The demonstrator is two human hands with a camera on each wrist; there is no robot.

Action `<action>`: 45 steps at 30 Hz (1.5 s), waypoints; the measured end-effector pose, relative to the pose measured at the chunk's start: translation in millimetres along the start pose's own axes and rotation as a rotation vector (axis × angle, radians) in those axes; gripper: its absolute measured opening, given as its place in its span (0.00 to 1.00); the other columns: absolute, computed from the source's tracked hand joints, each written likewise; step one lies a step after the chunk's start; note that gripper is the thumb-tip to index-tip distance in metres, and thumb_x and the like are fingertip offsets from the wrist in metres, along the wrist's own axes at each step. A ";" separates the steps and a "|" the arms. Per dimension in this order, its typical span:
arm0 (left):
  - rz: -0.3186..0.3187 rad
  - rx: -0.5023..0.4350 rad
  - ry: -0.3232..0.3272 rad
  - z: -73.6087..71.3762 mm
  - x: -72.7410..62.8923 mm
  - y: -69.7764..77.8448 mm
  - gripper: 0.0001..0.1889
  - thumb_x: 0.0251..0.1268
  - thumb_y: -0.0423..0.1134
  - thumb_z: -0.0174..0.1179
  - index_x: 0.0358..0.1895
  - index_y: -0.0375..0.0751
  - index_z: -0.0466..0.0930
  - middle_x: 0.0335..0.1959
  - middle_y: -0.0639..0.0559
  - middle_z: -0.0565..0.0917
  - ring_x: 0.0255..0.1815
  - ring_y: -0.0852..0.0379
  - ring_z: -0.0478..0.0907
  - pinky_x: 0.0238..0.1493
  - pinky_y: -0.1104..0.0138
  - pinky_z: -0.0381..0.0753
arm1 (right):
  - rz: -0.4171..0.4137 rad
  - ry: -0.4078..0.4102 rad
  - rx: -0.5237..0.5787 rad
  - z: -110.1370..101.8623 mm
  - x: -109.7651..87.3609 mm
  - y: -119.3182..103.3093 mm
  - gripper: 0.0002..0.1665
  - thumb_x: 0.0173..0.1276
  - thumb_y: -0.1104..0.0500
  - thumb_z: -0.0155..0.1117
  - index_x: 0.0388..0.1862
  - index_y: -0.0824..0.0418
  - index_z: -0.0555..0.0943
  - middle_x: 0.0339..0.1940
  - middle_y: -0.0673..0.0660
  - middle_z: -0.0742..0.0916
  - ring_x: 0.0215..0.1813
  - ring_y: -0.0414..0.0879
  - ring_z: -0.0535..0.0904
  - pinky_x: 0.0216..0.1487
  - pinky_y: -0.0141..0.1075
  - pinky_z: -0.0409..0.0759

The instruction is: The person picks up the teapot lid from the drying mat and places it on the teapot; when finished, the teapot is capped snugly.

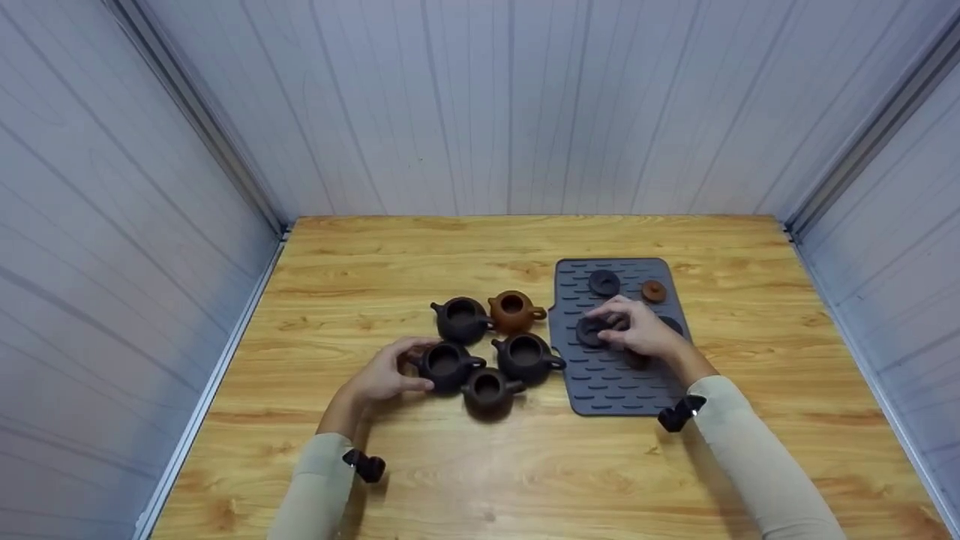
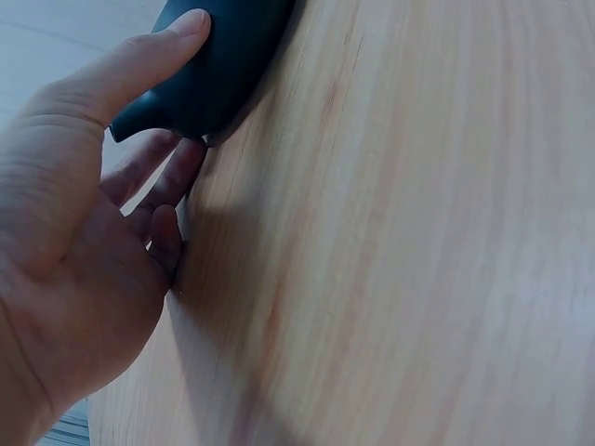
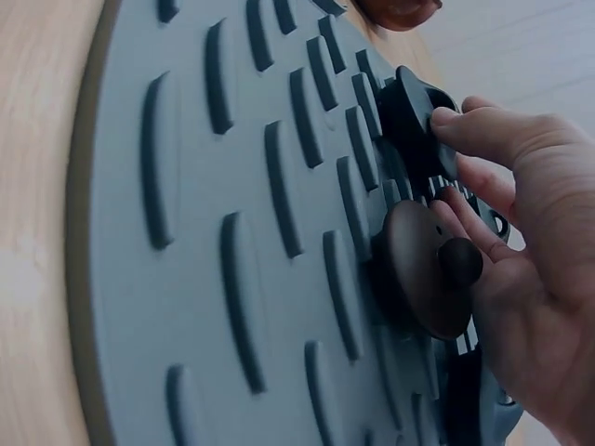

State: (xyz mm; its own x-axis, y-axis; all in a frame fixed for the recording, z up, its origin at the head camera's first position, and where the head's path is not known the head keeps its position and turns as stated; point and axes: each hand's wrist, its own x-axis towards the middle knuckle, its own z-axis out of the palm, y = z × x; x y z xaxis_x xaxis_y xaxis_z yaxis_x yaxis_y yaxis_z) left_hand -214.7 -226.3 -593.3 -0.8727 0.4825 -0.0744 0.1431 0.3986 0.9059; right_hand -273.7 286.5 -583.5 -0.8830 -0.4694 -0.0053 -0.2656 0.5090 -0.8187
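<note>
Several lidless teapots stand grouped at the middle of the table. My left hand [image 1: 390,369] holds the black teapot [image 1: 444,367] at the group's left, on its spout side. In the left wrist view the thumb lies on that pot's body, with other fingers low on the far side. Over the grey ribbed mat [image 1: 615,397], my right hand [image 1: 641,330] pinches a black teapot lid [image 3: 414,125] between thumb and fingers. Below that hand a dark brown lid [image 3: 423,269] with a round knob rests on the mat. Another dark lid [image 1: 671,325] is partly hidden by the hand.
Around the held pot are a black teapot [image 1: 461,319] behind, an orange-brown one [image 1: 513,322], another black one [image 1: 527,367] and a dark brown one [image 1: 487,394]. A black lid [image 1: 604,283] and an orange lid [image 1: 653,291] lie at the mat's back. Pale panels [image 1: 465,112] enclose the table.
</note>
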 end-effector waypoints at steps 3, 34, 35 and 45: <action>-0.002 -0.001 -0.001 0.2 0.4 -1.3 0.38 0.67 0.31 0.80 0.80 0.36 0.77 0.73 0.32 0.82 0.67 0.43 0.80 0.74 0.53 0.75 | -0.001 0.002 0.016 0.2 0.5 2.7 0.20 0.78 0.65 0.75 0.66 0.64 0.90 0.64 0.69 0.85 0.56 0.52 0.85 0.55 0.29 0.81; 0.003 -0.003 -0.006 -1.8 -0.4 -1.8 0.38 0.68 0.31 0.80 0.80 0.37 0.77 0.75 0.32 0.82 0.69 0.37 0.81 0.73 0.52 0.76 | -0.037 0.062 0.085 4.6 0.4 5.7 0.12 0.76 0.66 0.77 0.55 0.67 0.95 0.62 0.71 0.87 0.58 0.37 0.80 0.54 0.27 0.81; 0.000 -0.004 -0.006 -2.0 -0.5 -1.7 0.38 0.68 0.31 0.80 0.80 0.38 0.77 0.75 0.32 0.82 0.69 0.37 0.81 0.72 0.53 0.76 | -0.038 0.063 0.089 4.1 0.5 6.0 0.12 0.76 0.66 0.77 0.55 0.67 0.95 0.62 0.71 0.87 0.58 0.36 0.80 0.54 0.26 0.81; -0.007 -0.003 -0.008 -1.4 -0.3 0.2 0.38 0.68 0.32 0.80 0.80 0.37 0.77 0.75 0.33 0.82 0.71 0.37 0.80 0.74 0.51 0.75 | -0.031 0.092 0.100 3.2 -2.1 3.1 0.10 0.77 0.67 0.76 0.54 0.67 0.94 0.61 0.69 0.87 0.57 0.29 0.80 0.56 0.25 0.81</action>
State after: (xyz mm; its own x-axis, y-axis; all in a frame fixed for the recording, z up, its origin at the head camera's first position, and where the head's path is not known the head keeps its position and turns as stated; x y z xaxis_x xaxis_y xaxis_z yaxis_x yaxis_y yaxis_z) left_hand -215.1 -227.4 -592.6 -0.8697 0.4863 -0.0837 0.1359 0.3991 0.9068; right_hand -271.5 286.7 -587.9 -0.9077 -0.4137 0.0699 -0.2576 0.4182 -0.8711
